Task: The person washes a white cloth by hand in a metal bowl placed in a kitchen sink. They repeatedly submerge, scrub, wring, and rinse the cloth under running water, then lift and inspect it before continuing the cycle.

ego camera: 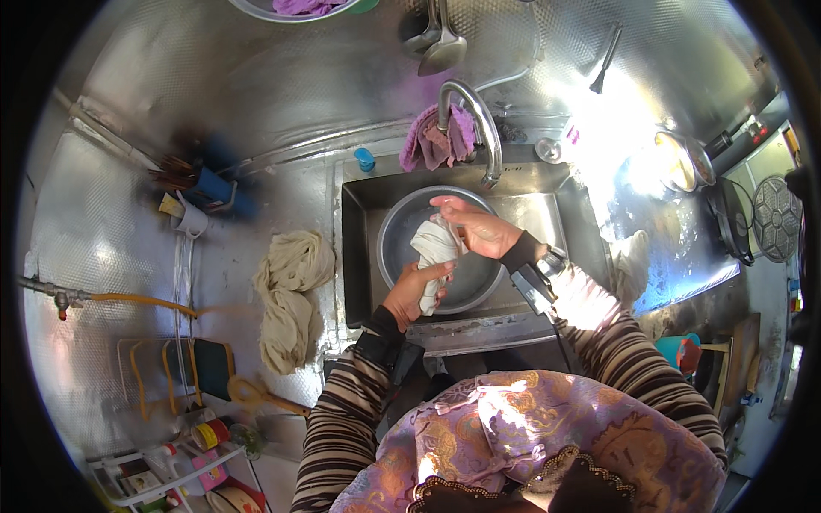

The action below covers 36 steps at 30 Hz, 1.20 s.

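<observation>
Bunched between my two hands is a white cloth [431,242], held over a round metal basin [387,224] that sits in the stainless steel sink [359,288]. My left hand [414,288] grips the cloth's lower end, fingers wrapped round it. My right hand [478,227] is at the upper end, with the cloth lying against the palm and fingers. Greyish water [474,282] appears to fill the basin's bottom. Above its back right rim hangs the spout of a curved faucet [492,154].
Purple cloths [436,138] drape beside the faucet. Cream cloths [292,301] lie heaped on the left counter, and another pale cloth [632,263] lies right of the sink. A blue cup [364,159] stands behind the sink. Metal bowls [683,163] sit at far right, a wire rack [173,372] at left.
</observation>
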Tool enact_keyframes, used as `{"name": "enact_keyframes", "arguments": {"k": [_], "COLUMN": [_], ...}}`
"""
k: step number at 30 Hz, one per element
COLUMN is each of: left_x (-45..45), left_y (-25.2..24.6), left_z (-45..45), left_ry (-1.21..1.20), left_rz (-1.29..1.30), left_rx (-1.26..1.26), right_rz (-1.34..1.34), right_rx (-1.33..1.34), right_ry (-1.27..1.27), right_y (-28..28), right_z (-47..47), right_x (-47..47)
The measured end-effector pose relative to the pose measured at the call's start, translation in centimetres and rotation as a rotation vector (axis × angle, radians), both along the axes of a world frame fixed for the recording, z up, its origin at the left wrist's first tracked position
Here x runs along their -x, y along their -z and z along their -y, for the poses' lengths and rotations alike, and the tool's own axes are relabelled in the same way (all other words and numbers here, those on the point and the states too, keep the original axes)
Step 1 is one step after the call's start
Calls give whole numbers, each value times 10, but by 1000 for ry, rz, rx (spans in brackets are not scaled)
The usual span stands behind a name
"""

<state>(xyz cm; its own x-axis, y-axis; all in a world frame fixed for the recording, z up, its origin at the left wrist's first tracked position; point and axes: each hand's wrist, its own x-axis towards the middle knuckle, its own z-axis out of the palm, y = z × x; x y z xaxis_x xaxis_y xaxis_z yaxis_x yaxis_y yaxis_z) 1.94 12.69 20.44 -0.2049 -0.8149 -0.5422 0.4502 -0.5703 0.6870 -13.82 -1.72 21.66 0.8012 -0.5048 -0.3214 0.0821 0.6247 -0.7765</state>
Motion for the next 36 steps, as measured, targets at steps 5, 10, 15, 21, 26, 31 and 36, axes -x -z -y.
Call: {"name": "enact_keyframes", "arguments": {"k": [5, 10, 15, 21, 26, 31, 36], "left_x": [26, 43, 37, 48, 48, 50, 21], "left_y": [-12, -1, -7, 2, 38, 99, 131], "left_z": [-13, -24, -14, 10, 14, 20, 19], "left_ry": [-6, 32, 12, -110, -244, -512, -64], "left_rz": [-778, -923, -666, -73, 251, 599, 1472], "left_rx": [-71, 77, -30, -81, -43, 103, 445], "right_rz": [507, 481, -28, -303, -439, -531, -542], "right_rx": [-135, -82, -16, 339, 721, 1132, 1166], "right_ry": [-202, -268, -295, -161, -32, 145, 299], "right_y": [5, -15, -42, -13, 27, 55, 58], "right_z": [-14, -21, -11, -12, -21, -36, -46], "right_x": [5, -6, -16, -44, -65, -84, -90]}}
